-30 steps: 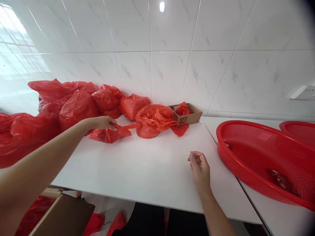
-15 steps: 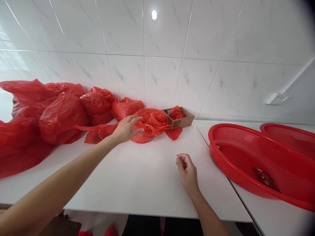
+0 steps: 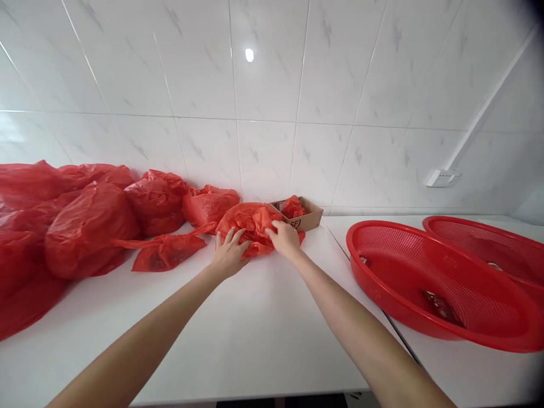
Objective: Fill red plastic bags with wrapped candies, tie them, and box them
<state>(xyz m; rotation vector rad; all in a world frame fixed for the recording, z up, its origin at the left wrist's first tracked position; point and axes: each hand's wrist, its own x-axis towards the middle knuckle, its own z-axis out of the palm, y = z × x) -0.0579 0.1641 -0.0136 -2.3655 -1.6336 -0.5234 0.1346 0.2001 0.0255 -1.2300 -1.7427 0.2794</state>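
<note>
A person leans both bare hands into a rumpled red bag (image 3: 240, 214) at the center of the frame, on a white table (image 3: 238, 345) beneath a tiled wall (image 3: 272, 158). The left hand (image 3: 229, 253), fingers spread and not closed, lies against the bag's near left side, apparently to steady the slack plastic. The right hand (image 3: 284, 238) bends its fingers over the right edge; whether they pinch a fold cannot be told. Set on opposite sides, the two hands probably keep the light film from sliding.

The bag sits just left of a small carton (image 3: 313, 220) with more red plastic inside. Full red bags (image 3: 93, 226) crowd the left of the frame, the rearmost near the wall, which perhaps helps to keep them from toppling. At right, a red basket (image 3: 382, 294) seems to act as a bin, a dark packet (image 3: 442, 307) on its floor.

The bag's loose folds gather on top and spill toward the viewer; roundish, it runs slightly longer left to right, with no firm long axis. Which way its mouth points is unclear.
</note>
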